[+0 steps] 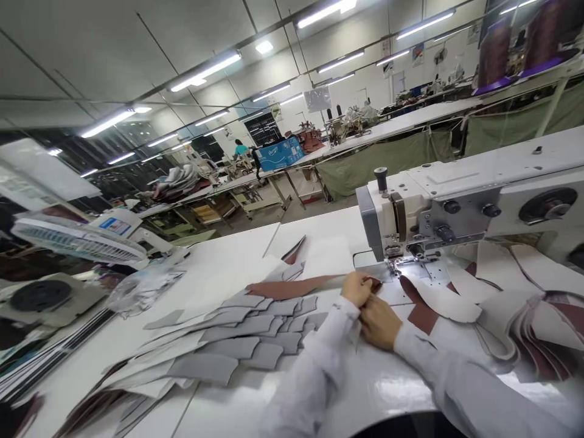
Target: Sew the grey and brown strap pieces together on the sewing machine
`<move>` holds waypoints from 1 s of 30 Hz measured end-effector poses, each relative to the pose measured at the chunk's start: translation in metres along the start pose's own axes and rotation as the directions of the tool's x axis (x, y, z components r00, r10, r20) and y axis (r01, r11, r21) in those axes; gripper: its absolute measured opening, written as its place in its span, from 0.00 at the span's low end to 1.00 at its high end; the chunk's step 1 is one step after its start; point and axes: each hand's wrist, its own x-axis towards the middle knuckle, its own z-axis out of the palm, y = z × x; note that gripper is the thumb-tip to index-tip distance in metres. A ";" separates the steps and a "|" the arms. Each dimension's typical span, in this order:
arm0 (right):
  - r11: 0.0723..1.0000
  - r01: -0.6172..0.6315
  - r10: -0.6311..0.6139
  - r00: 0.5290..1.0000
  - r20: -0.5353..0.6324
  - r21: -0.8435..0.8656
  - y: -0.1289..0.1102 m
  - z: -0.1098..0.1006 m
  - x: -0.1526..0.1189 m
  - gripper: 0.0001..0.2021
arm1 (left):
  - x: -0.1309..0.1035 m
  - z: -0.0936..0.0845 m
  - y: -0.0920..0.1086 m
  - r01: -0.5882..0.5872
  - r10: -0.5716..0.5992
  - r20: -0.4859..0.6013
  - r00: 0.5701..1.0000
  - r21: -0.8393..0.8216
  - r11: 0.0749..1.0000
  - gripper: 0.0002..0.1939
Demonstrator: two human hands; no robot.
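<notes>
My left hand [357, 289] is closed, pinching the end of a long reddish-brown strip [292, 288] that trails off to the left. Just below and touching it, my right hand [379, 322] is closed with bent fingers at the same piece; its fingertips are partly hidden. Both hands are in front of the sewing machine [410, 213], left of its lit needle area. Grey cut pieces [232, 347] lie overlapping in rows to the left of my hands.
Brown and white pieces [460, 298] lie under the machine arm, with a curled stack [542, 334] at the right. A white fan [82, 240] and a clear plastic bag [141, 289] are at the left. A person [240, 148] is far back.
</notes>
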 end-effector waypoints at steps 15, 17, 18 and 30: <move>0.424 -0.586 0.425 0.802 0.420 0.691 -0.061 -0.044 -0.014 0.10 | -0.165 -0.033 -0.011 0.120 -0.385 0.044 0.922 -0.977 0.177 0.18; 0.310 -0.675 0.409 0.731 0.547 0.670 -0.062 -0.048 -0.013 0.11 | -0.170 -0.034 -0.019 0.114 -0.416 0.012 0.909 -0.968 0.222 0.18; 0.281 -0.702 0.397 0.706 0.587 0.654 -0.062 -0.049 -0.013 0.11 | -0.172 -0.034 -0.023 0.109 -0.428 -0.009 0.904 -0.962 0.252 0.18; 0.347 -0.663 0.366 0.747 0.555 0.663 -0.087 -0.049 -0.013 0.12 | -0.190 -0.015 -0.018 -0.077 -0.047 -0.142 0.989 -0.748 0.660 0.27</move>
